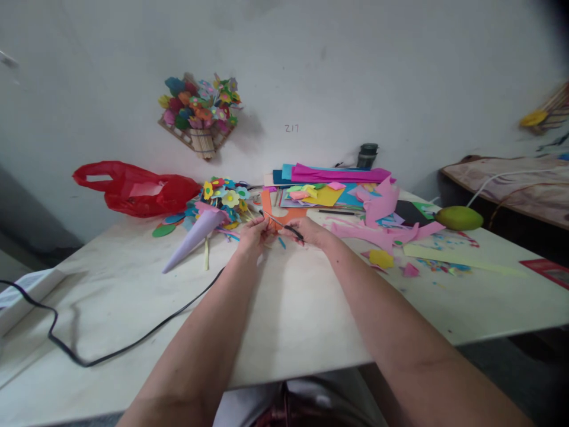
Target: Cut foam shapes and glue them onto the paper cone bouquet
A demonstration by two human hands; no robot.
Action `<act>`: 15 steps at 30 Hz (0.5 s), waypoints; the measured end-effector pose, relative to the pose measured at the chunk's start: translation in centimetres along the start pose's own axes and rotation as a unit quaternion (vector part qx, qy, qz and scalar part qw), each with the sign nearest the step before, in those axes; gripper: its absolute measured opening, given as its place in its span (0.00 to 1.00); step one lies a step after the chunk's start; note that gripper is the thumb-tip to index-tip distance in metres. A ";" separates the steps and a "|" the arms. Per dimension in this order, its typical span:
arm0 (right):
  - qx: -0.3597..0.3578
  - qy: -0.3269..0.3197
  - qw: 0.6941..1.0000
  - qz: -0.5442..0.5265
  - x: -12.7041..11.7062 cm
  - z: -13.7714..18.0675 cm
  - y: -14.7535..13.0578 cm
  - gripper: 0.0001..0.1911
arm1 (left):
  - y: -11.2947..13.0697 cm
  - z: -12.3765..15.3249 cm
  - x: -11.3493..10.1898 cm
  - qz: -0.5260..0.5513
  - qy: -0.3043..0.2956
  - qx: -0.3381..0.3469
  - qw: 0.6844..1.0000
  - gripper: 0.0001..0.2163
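Both of my hands meet near the middle of the table. My right hand (312,231) is closed around the black handles of a pair of scissors (294,232), whose blades point left toward my other hand. Pinched in the fingers of my left hand (252,235) is an orange craft sheet (291,214), cut into an angled shape; the scissor blades lie across it. Just left of my hands are a lilac cone (195,237) and a bunch of colourful craft flowers (230,197). A small blue scrap (281,242) lies below the scissors.
A red plastic bag (133,193) stands at the back left. Coloured sheets (338,174) are stacked by the wall. Pink offcuts (373,232), a yellow scrap (381,258) and a green mango-like fruit (459,217) lie right. A black cable (133,344) crosses the left side.
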State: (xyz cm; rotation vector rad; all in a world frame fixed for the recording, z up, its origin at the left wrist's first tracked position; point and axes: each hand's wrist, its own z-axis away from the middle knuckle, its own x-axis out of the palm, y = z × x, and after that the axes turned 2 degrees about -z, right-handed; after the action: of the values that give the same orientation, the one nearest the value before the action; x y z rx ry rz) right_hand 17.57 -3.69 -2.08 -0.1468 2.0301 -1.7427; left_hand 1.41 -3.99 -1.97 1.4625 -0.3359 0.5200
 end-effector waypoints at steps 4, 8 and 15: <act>0.003 0.011 1.000 0.014 0.1 -0.2 0.1 0.18 | 0.1 0.0 0.0 -0.007 -0.002 -0.016 1.000 0.06; 0.006 0.031 0.999 0.002 0.2 -0.3 -0.2 0.16 | 0.0 -0.4 -0.4 0.007 0.011 -0.002 1.000 0.06; 0.041 0.163 0.946 0.276 -0.6 -0.5 -0.1 0.07 | -0.2 -0.5 -0.7 0.013 -0.023 -0.002 1.000 0.04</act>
State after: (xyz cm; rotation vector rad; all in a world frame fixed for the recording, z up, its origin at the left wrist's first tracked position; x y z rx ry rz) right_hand 17.84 -3.01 -1.81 0.7158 1.9472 -1.5473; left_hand 0.86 -3.58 -2.57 1.4697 -0.3920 0.5077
